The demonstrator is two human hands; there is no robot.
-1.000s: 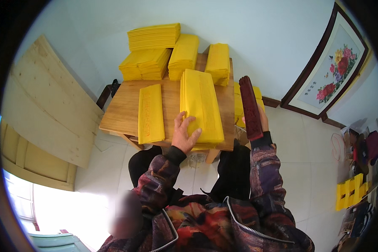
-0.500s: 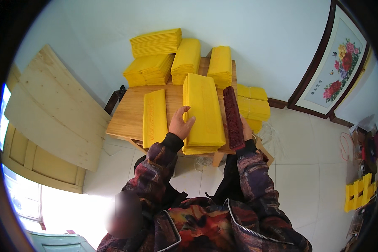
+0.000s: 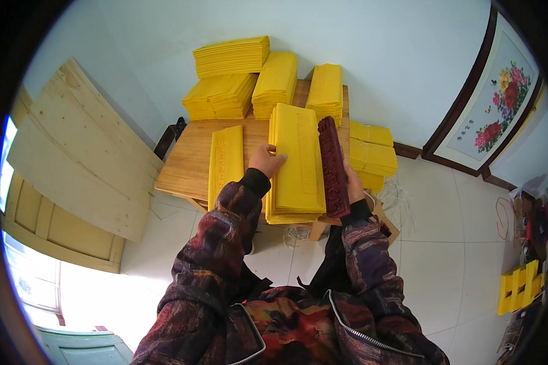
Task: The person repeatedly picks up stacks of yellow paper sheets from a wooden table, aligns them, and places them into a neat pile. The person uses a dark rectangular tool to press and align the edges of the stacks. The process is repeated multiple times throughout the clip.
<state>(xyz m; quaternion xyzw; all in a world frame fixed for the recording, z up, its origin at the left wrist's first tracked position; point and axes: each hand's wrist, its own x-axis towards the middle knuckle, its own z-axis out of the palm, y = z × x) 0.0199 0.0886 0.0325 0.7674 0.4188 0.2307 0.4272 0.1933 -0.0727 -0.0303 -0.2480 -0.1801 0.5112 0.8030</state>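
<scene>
A tall stack of folded yellow paper [image 3: 295,176] sits at the near edge of the wooden table, its top sheet bearing a faint red print. My left hand [image 3: 266,163] is at the stack's left side, thumb over the top and fingers at the edge, pinching the paper there. Upright along the stack's right side is a long dark red carved printing block [image 3: 333,167], its carved face turned toward the paper. My right hand [image 3: 353,185] grips it from the right, the fingers partly hidden behind it. Left of the stack lies a flat printed yellow paper pile [image 3: 226,159].
More yellow paper bundles [image 3: 231,58] are piled at the back of the wooden table [image 3: 186,161]. Tied bundles [image 3: 371,155] rest beyond its right side. A plywood board [image 3: 82,152] leans at the left; a framed flower picture [image 3: 490,103] stands against the right wall.
My left thumb has come over the stack's edge and the fingers have closed on the paper. The block has tilted, showing more of its carved face. The view has shifted slightly.
</scene>
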